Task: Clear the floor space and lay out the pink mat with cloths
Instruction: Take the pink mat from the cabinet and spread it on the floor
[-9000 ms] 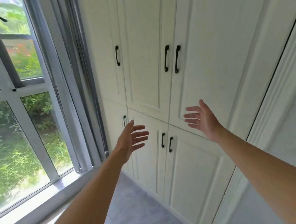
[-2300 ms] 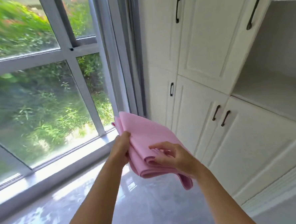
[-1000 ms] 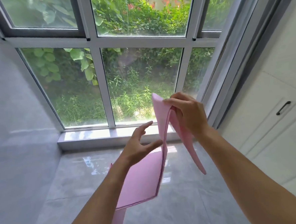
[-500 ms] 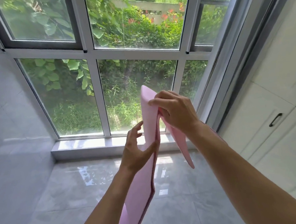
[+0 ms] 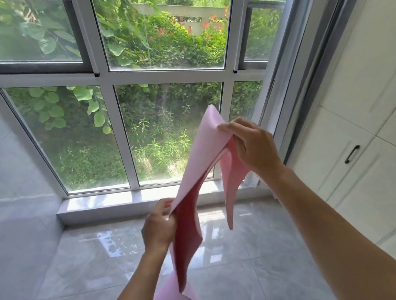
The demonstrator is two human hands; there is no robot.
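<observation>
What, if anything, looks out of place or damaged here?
Nothing stands out. The pink mat hangs half unfolded, the right hand gripping its top fold and the left hand pinching a lower edge; no tear shows. The glossy floor shows reflections, no spill.

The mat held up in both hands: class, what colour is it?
The mat is pink, darker inside its shadowed fold; the head view shows it.

The left grip (image 5: pixel 158 226) moved down from beside the right grip (image 5: pixel 252 146) and pinched a lower edge of the thin flexible pink mat (image 5: pixel 204 154). The two grips separated, right high and left low. The mat's layers opened between them, exposing a darker inner face.
</observation>
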